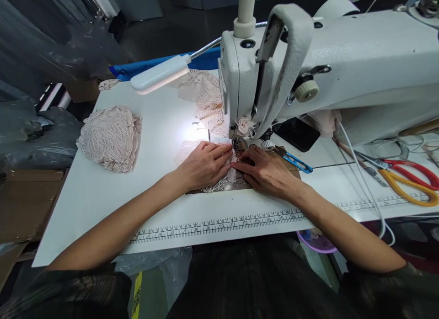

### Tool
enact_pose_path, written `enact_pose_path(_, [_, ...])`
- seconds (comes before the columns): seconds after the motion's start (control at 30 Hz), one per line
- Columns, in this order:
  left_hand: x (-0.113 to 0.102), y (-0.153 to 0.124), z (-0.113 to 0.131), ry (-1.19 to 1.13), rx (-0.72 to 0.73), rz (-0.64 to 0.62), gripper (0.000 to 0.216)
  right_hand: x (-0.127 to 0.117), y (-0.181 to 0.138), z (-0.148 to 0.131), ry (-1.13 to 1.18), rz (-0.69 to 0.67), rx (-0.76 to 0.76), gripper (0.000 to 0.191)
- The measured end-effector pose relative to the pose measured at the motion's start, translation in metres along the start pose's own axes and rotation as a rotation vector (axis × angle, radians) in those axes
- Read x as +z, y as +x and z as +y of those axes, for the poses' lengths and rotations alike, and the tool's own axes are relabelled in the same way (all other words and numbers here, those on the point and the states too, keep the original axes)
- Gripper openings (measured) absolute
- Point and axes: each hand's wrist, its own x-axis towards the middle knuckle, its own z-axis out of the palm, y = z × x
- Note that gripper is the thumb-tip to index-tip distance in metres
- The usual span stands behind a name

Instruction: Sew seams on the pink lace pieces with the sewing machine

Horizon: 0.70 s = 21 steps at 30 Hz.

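Observation:
Pale pink lace fabric (224,184) lies under the needle area of a white sewing machine (236,86). My left hand (207,163) rests flat on the lace, fingers stretched toward the presser foot (236,145). Just right of the foot, my right hand (262,170) has its fingers bent, with thumb and forefinger closed on the lace edge. Part of the fabric is hidden beneath both hands. More lace (202,95) spreads behind the needle area, left of the machine head.
A lace pile (109,136) sits at the left of the white table (113,204). Blue thread snips (297,162), a phone (298,133) and scissors (408,175) lie at the right. A lamp (161,74) hangs over the work. A printed ruler (219,227) runs along the front edge.

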Motion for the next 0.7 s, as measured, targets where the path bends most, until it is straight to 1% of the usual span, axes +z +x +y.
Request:
enact_pose_path(0.13, [0.005,-0.001,-0.004,-0.07,-0.039,0.084,0.03,0.0,0.0,-0.002,0.001,0.02,-0.001,0.028])
enact_pose_path(0.37, [0.015,-0.001,0.001,-0.096,-0.062,0.205,0.025,-0.002,-0.001,-0.001,-0.002,0.024,0.0,0.031])
enact_pose_path(0.53, [0.016,-0.002,0.003,-0.097,-0.109,0.194,0.028,0.001,-0.001,0.001,0.02,0.046,-0.006,0.032])
enact_pose_path(0.7, [0.015,-0.003,0.007,-0.058,-0.122,0.183,0.029,0.005,-0.001,0.004,0.064,0.101,-0.017,0.031])
